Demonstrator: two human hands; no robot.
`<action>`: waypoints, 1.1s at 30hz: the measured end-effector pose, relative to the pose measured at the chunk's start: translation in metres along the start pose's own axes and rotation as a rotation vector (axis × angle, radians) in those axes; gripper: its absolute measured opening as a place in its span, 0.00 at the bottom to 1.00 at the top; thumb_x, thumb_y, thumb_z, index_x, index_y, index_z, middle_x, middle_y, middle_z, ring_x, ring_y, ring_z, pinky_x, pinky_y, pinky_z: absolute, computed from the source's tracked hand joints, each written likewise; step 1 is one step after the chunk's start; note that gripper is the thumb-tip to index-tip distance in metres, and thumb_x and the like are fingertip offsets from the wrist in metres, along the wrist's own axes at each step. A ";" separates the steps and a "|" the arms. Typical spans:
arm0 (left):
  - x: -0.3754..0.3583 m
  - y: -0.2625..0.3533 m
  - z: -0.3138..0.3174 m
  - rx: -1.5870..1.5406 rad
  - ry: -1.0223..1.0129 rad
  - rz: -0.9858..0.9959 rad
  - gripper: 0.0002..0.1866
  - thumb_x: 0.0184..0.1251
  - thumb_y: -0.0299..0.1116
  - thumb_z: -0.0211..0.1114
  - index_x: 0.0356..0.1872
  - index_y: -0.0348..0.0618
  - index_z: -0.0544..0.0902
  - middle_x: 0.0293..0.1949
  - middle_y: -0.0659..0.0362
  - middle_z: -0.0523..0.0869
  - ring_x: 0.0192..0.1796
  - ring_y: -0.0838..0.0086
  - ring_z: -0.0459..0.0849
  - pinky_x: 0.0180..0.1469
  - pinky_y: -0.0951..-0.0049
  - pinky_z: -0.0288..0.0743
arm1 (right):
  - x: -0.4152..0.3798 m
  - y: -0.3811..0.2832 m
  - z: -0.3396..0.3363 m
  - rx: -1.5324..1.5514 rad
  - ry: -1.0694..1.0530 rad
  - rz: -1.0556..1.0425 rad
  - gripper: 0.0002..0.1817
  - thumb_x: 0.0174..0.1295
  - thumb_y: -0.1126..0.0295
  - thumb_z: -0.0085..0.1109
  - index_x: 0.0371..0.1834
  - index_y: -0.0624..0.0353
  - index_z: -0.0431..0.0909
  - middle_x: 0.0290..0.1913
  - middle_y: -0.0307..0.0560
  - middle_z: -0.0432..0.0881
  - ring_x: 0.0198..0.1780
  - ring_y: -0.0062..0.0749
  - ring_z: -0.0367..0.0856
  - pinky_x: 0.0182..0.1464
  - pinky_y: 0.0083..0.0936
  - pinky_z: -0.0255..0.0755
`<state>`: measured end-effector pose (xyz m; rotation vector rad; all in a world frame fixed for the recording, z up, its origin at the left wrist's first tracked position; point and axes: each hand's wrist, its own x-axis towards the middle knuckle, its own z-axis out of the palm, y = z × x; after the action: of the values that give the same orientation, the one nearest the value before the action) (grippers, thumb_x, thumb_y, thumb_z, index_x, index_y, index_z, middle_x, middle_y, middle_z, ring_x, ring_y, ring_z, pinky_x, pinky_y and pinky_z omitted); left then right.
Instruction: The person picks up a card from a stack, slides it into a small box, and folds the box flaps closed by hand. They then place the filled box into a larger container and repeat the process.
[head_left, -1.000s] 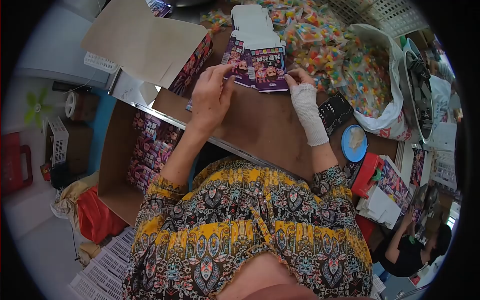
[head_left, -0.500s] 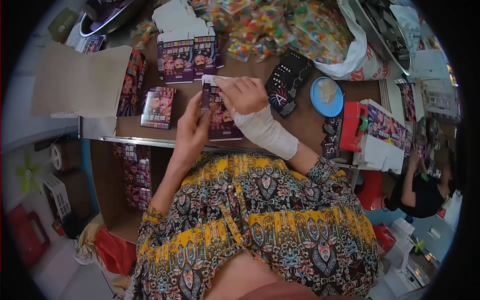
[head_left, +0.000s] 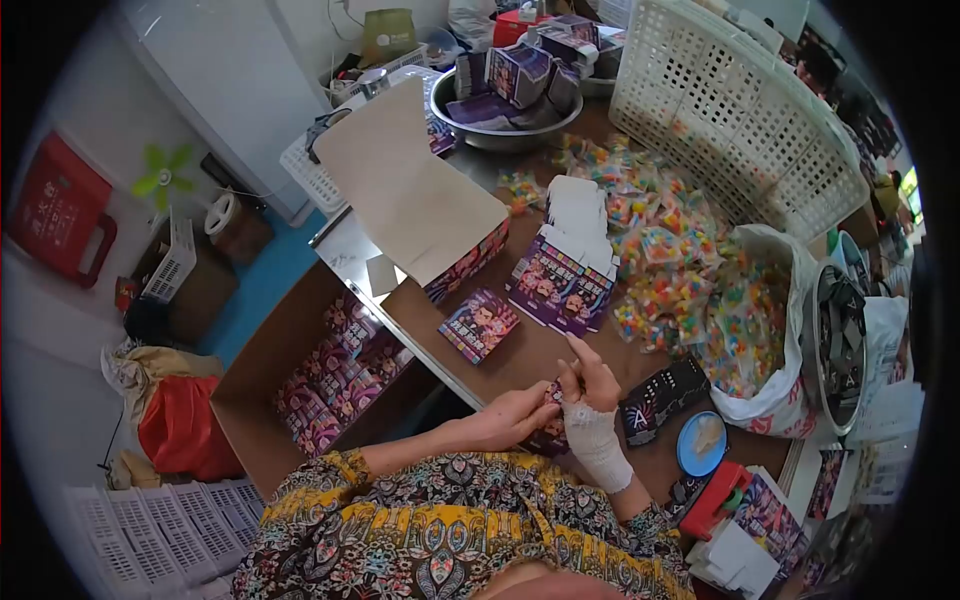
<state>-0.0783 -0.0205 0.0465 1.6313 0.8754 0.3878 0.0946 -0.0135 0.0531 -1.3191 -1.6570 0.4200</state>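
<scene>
Evidently mid-fold: left hand (head_left: 510,418) & bandaged right hand (head_left: 590,395), fingers curled, both grip a small purple carton (head_left: 549,432) at the table (head_left: 520,360) edge, near the flat carton stack (head_left: 560,275). Next prob. needs candy packets (head_left: 690,290) inside, flaps tucked.

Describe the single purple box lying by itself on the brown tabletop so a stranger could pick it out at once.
Start at the big white lattice basket at the table's far end, then come down past the heap of colourful candy packets to the fanned stack of flat purple cartons. Just left of that stack, nearer the person, lies the lone purple box: folded up and closed, touching nothing else.
</scene>
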 end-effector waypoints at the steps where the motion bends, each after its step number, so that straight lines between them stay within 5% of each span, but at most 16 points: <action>1: -0.003 0.000 -0.002 -0.132 0.054 -0.002 0.17 0.84 0.39 0.53 0.60 0.36 0.68 0.42 0.47 0.86 0.46 0.58 0.88 0.48 0.61 0.78 | 0.003 0.002 0.004 -0.043 -0.007 -0.069 0.23 0.62 0.77 0.70 0.62 0.54 0.82 0.28 0.43 0.79 0.30 0.40 0.77 0.36 0.36 0.72; 3: -0.006 -0.003 -0.002 -0.266 0.118 -0.011 0.15 0.84 0.37 0.53 0.58 0.35 0.69 0.40 0.50 0.86 0.44 0.66 0.88 0.47 0.64 0.79 | 0.010 0.000 0.004 -0.077 -0.023 -0.139 0.23 0.62 0.77 0.70 0.61 0.55 0.82 0.31 0.44 0.80 0.33 0.40 0.78 0.37 0.35 0.73; 5: -0.004 -0.013 0.008 -0.333 0.433 0.064 0.13 0.85 0.35 0.52 0.56 0.35 0.72 0.39 0.56 0.85 0.44 0.80 0.83 0.47 0.71 0.78 | 0.014 -0.007 -0.010 -0.245 0.241 -0.277 0.22 0.62 0.77 0.70 0.60 0.58 0.82 0.42 0.47 0.80 0.43 0.43 0.79 0.44 0.34 0.74; 6: -0.006 -0.009 0.005 -0.450 0.425 0.027 0.11 0.85 0.34 0.52 0.56 0.37 0.73 0.43 0.60 0.84 0.46 0.83 0.80 0.50 0.73 0.78 | 0.002 -0.002 -0.014 -0.201 0.231 -0.149 0.23 0.63 0.78 0.69 0.62 0.61 0.79 0.49 0.51 0.79 0.49 0.43 0.79 0.50 0.34 0.74; 9: -0.005 -0.014 0.019 -0.700 0.332 0.039 0.12 0.84 0.32 0.52 0.59 0.38 0.72 0.47 0.63 0.82 0.49 0.83 0.80 0.52 0.78 0.77 | -0.038 0.003 -0.013 0.213 0.068 0.260 0.26 0.65 0.78 0.67 0.67 0.63 0.74 0.46 0.48 0.78 0.43 0.33 0.79 0.48 0.28 0.75; 13: -0.001 -0.007 0.029 -0.640 0.397 0.166 0.26 0.81 0.24 0.54 0.75 0.40 0.61 0.59 0.56 0.76 0.58 0.78 0.79 0.60 0.75 0.76 | -0.058 0.012 -0.029 0.148 -0.061 0.427 0.29 0.68 0.76 0.66 0.72 0.61 0.71 0.43 0.44 0.81 0.43 0.25 0.80 0.48 0.21 0.75; 14: -0.004 -0.001 0.021 -0.662 0.349 0.150 0.30 0.79 0.21 0.54 0.78 0.41 0.57 0.63 0.54 0.75 0.61 0.76 0.78 0.62 0.73 0.76 | -0.056 0.003 -0.028 0.416 0.025 0.515 0.26 0.71 0.75 0.65 0.71 0.62 0.70 0.49 0.45 0.83 0.50 0.22 0.81 0.52 0.20 0.76; 18: -0.007 -0.003 0.012 -0.640 0.243 0.050 0.27 0.78 0.22 0.57 0.75 0.41 0.63 0.59 0.56 0.78 0.59 0.76 0.80 0.60 0.74 0.78 | -0.065 0.015 -0.030 0.748 -0.030 0.599 0.21 0.72 0.71 0.65 0.65 0.63 0.74 0.57 0.45 0.83 0.57 0.24 0.82 0.59 0.22 0.77; 19: -0.005 0.000 0.015 -0.628 0.328 0.032 0.19 0.79 0.26 0.60 0.66 0.38 0.73 0.51 0.60 0.82 0.50 0.82 0.82 0.51 0.79 0.78 | -0.065 0.019 -0.031 0.747 -0.032 0.610 0.21 0.72 0.71 0.65 0.65 0.63 0.74 0.57 0.45 0.83 0.57 0.24 0.82 0.59 0.22 0.77; 23: 0.001 -0.025 0.010 -0.466 0.316 -0.078 0.10 0.81 0.33 0.60 0.50 0.36 0.80 0.36 0.67 0.82 0.36 0.88 0.76 0.37 0.84 0.71 | -0.070 0.037 -0.036 0.749 -0.175 0.686 0.17 0.72 0.74 0.64 0.60 0.65 0.75 0.51 0.45 0.85 0.54 0.23 0.83 0.58 0.22 0.78; 27: 0.001 -0.034 0.011 -0.314 0.224 -0.110 0.09 0.81 0.32 0.59 0.52 0.36 0.80 0.39 0.66 0.83 0.39 0.88 0.78 0.40 0.84 0.74 | -0.077 0.041 -0.038 0.751 -0.206 0.774 0.15 0.71 0.74 0.65 0.58 0.65 0.76 0.53 0.44 0.83 0.53 0.22 0.83 0.57 0.21 0.77; 30: -0.002 -0.016 0.019 -0.530 0.364 -0.025 0.09 0.81 0.29 0.59 0.51 0.36 0.81 0.41 0.64 0.84 0.43 0.87 0.80 0.44 0.83 0.76 | -0.068 0.018 -0.041 0.777 -0.079 0.703 0.15 0.71 0.74 0.64 0.58 0.66 0.78 0.55 0.44 0.81 0.55 0.22 0.81 0.57 0.21 0.77; 33: -0.007 -0.012 0.006 -0.240 0.249 0.121 0.09 0.78 0.29 0.62 0.52 0.35 0.83 0.42 0.59 0.85 0.45 0.82 0.84 0.47 0.79 0.79 | -0.071 0.021 -0.055 0.716 -0.191 0.633 0.14 0.68 0.75 0.66 0.56 0.63 0.82 0.54 0.43 0.80 0.52 0.22 0.81 0.54 0.20 0.76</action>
<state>-0.0829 -0.0287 0.0350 1.4358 0.8789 0.7644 0.1505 -0.0841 0.0326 -1.2245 -1.0167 1.4034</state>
